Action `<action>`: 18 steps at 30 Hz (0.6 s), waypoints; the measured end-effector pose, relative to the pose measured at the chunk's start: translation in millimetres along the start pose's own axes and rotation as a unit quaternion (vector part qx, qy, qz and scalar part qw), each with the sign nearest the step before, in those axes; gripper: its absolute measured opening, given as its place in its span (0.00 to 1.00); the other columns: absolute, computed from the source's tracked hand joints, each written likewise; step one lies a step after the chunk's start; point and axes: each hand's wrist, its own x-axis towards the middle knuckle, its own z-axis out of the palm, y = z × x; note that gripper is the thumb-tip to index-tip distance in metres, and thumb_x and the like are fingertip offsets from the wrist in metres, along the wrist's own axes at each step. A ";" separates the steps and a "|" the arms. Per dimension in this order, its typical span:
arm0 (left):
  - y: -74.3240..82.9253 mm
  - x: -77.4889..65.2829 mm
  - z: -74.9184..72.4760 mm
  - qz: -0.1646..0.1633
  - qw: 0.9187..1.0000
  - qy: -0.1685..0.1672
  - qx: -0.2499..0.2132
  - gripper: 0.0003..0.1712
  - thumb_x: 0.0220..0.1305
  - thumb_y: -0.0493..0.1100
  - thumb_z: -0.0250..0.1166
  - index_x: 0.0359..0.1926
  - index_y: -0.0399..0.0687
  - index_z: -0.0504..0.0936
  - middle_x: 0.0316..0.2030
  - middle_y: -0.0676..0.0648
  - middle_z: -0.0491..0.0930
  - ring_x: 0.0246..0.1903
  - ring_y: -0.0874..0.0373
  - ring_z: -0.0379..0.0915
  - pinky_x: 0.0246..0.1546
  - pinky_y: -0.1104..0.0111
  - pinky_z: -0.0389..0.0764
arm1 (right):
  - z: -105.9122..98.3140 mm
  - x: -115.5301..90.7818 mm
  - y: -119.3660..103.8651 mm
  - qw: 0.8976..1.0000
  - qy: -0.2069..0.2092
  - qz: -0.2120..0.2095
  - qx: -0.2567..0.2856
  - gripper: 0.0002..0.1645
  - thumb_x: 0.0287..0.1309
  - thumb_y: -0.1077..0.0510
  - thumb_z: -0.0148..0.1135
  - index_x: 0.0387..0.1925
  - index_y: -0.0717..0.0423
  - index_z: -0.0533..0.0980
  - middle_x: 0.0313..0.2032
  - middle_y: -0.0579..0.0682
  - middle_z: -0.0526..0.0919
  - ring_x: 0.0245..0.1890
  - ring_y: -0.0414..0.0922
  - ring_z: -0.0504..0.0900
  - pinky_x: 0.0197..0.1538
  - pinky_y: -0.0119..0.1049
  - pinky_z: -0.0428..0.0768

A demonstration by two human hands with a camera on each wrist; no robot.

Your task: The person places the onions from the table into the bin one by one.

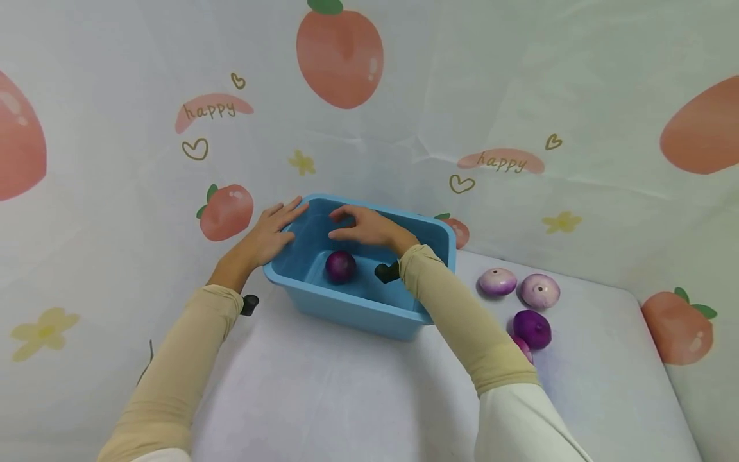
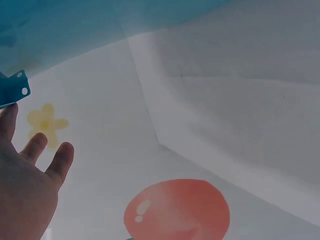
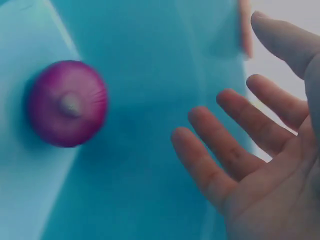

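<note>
A blue plastic tub (image 1: pixel 355 314) stands on the white table with one purple onion (image 1: pixel 340 267) lying on its floor. My left hand (image 1: pixel 267 239) rests at the tub's left rim, fingers straight and spread. Over the inside of the tub is my right hand (image 1: pixel 369 227), its fingers loosely bent and holding nothing. In the right wrist view the onion (image 3: pixel 68 104) lies apart from the fingertips (image 3: pixel 185 137), its pale tip facing the camera. The left wrist view shows the spread left fingers (image 2: pixel 61 159) beside a blue edge.
To the right of the tub, several more onions lie on the table: two pale purple ones (image 1: pixel 540 291), a dark purple one (image 1: pixel 532 330) and a pinkish one (image 1: pixel 523 348) partly behind the right sleeve. A fruit-patterned cloth (image 1: pixel 369 147) hangs close behind the tub.
</note>
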 end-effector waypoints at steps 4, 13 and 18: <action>0.1 0.1 0.2 0.000 1.000 -0.001 -0.002 0.41 0.70 0.44 0.46 0.81 0.71 0.48 0.83 0.59 0.40 0.82 0.39 0.28 0.72 0.27 0.48 | -13.8 -18.3 -14.0 0.999 0.028 -0.022 0.019 0.35 0.69 0.45 0.62 0.72 0.53 0.67 0.70 0.54 0.72 0.69 0.50 0.75 0.72 0.49 0.74; 0.8 0.9 1.6 0.001 1.000 0.002 -0.006 0.42 0.69 0.43 0.47 0.81 0.70 0.48 0.83 0.58 0.40 0.82 0.38 0.28 0.70 0.26 0.51 | -51.4 -69.5 -17.1 0.991 0.126 -0.054 0.012 0.29 0.68 0.47 0.63 0.67 0.46 0.71 0.65 0.49 0.77 0.64 0.46 0.79 0.66 0.48 0.79; 0.7 0.4 3.0 0.003 1.000 0.008 -0.007 0.41 0.70 0.43 0.47 0.81 0.69 0.49 0.83 0.57 0.40 0.82 0.38 0.28 0.71 0.25 0.49 | -67.9 -104.9 -4.2 0.985 0.167 -0.043 0.019 0.31 0.68 0.49 0.63 0.69 0.51 0.70 0.66 0.50 0.77 0.65 0.49 0.79 0.66 0.52 0.79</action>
